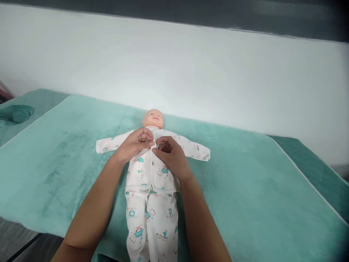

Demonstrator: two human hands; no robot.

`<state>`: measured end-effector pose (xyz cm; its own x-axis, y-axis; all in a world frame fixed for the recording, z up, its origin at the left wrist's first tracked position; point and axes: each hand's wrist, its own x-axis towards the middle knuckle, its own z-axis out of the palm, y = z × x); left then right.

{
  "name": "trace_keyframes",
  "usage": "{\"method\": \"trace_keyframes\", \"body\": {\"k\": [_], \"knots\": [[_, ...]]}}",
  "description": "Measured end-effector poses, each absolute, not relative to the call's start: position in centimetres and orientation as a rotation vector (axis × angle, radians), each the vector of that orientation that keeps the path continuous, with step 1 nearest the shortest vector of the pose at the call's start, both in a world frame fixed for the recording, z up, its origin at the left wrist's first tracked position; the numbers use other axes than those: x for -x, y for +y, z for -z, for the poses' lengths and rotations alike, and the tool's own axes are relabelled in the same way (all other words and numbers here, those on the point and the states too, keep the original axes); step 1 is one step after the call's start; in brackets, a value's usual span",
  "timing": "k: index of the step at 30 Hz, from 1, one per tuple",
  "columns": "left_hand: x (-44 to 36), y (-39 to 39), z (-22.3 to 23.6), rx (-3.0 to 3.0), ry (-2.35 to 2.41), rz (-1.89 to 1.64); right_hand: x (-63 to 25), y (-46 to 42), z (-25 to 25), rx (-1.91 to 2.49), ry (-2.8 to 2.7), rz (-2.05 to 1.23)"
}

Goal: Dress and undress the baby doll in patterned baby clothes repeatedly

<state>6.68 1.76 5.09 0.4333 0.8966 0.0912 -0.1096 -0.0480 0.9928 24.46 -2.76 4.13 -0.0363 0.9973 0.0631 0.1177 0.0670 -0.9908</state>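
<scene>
A baby doll [153, 118] lies on its back, its head away from me, dressed in a white printed jacket [139, 173] and matching trousers [163, 218]. Both sleeves stretch out sideways. At the chest, my left hand [137, 142] pinches the jacket's front edge from the left. Opposite it, my right hand [170, 151] pinches the other front edge, fingers curled. The fingertips of the two hands almost meet at the front opening. Lower on the front, a small fastener [152, 163] shows. What sits right between my fingertips is mostly hidden.
A green plush cover [245, 182] spreads under the doll across the table. Behind it rises a white wall [191, 72] with a dark band along the top. Darker green cloth [308, 156] lies at the right end, and a green face-hole opening [16, 113] is at the far left.
</scene>
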Motion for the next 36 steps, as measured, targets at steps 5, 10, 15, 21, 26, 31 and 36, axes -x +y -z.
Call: {"method": "trace_keyframes", "body": {"k": [5,10,15,21,26,31,36], "knots": [[-6.2,1.8,-5.4,-1.447,0.767,-0.906,-24.8,-2.3,-3.4,1.164,-1.288,-1.139],[-5.8,1.8,-5.6,-1.524,0.789,-0.862,-24.8,-2.1,-3.1,1.158,-1.27,-1.158],[-5.7,2.1,-5.5,-1.562,0.888,-0.851,-24.4,-2.2,-3.4,1.176,-1.27,-1.107],[-5.8,2.2,-5.4,-1.548,0.892,-0.883,-24.4,-2.2,-3.2,1.185,-1.299,-1.086],[-6.0,1.9,-5.3,-1.555,0.925,-0.903,-24.2,-2.3,-3.3,1.185,-1.328,-1.072],[-6.5,1.6,-5.1,-1.536,0.918,-0.998,-24.1,-2.5,-3.6,1.195,-1.338,-1.067],[-6.7,1.2,-5.2,-1.558,0.965,-1.04,-24.4,-2.5,-3.5,1.195,-1.382,-1.066]]}}
